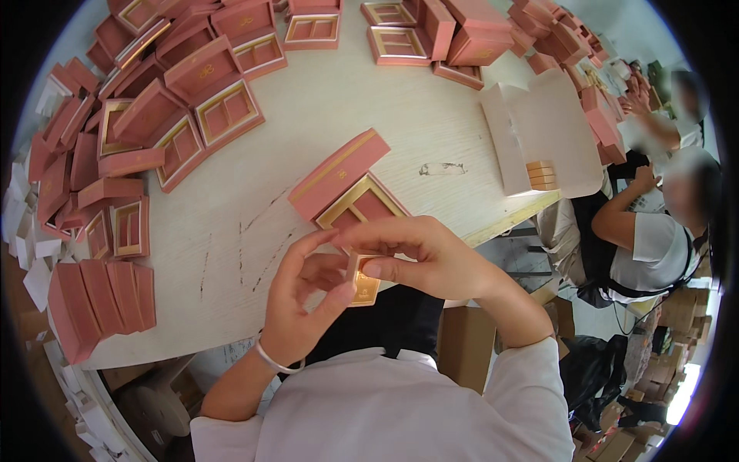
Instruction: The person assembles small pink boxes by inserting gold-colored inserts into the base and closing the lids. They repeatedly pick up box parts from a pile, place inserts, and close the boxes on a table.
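1. A small gold block (367, 289) is between the two hands, in front of the person's body and close to the near edge of the pale table (385, 100).
2. The right hand (440, 254) pinches it from the right and above, its thumb lying on the gold face and its fingers curled behind.
3. The left hand (289, 304) is cupped at the block's left, fingers bent and thumb tip at its side; I cannot tell whether those fingers grip it too.
4. Just beyond the hands stands an open pink box (340, 174), its gold-edged compartments partly hidden by the right hand.
5. Well apart, to the right, more gold blocks (541, 175) sit in a white tray (566, 115).
6. Stacked pink boxes (100, 300) lie to the left.
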### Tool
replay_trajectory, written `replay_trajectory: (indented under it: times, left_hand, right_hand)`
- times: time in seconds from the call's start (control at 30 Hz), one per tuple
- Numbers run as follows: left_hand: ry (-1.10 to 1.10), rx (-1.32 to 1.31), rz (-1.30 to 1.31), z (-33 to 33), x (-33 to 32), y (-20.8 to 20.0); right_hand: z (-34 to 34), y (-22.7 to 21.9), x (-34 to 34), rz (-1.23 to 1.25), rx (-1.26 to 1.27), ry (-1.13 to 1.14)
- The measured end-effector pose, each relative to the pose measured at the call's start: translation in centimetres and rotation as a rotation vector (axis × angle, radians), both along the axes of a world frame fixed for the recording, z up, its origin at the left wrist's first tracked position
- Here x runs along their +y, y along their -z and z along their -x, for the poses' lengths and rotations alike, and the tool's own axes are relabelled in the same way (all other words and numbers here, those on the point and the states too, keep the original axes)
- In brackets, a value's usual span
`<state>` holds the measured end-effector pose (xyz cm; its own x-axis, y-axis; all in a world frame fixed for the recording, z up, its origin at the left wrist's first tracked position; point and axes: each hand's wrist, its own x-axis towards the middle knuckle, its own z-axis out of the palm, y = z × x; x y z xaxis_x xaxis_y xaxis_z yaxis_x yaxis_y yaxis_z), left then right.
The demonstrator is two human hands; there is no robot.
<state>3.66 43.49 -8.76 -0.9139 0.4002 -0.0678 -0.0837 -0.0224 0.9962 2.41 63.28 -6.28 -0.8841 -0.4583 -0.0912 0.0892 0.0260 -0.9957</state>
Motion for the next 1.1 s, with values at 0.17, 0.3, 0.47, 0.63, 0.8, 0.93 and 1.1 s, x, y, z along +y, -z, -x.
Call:
replay_trajectory:
  times: [0.17, 0.3, 0.47, 0.63, 0.8, 0.93, 1.1]
  left_hand:
    - [-0.163, -0.228, -0.235, 0.2, 1.0, 1.7]
    - [-0.182, -0.315, -0.26, -0.6, 1.5, 1.9]
    - [-0.167, 0.211, 0.272, 1.5, -2.1, 2.6]
    - [-0.089, 0.313, 0.374, 5.8, -0.5, 0.7]
    - [0.151, 0.144, 0.24, 9.2, -0.6, 2.8]
    - [0.212, 0.009, 0.196, 9.8, -0.8, 2.6]
    - [0.177, 0.042, 0.14, 9.9, -0.3, 2.8]
  right_hand:
    - [-0.5, 0.2, -0.7, -0.234, 0.492, 0.146]
    - [-2.2, 1.8, -1.0, -0.471, 0.685, 0.103]
    - [-1.4, 4.0, 1.9, -0.526, 0.703, 0.08]
    - [0.4, 4.6, 1.2, -0.666, 0.89, -0.001]
    - [1.2, 4.6, 1.0, -0.721, 0.815, -0.063]
    - [1.5, 4.3, 0.5, -0.762, 0.887, -0.078]
    - [0.4, 5.1, -0.7, -0.829, 0.852, 0.052]
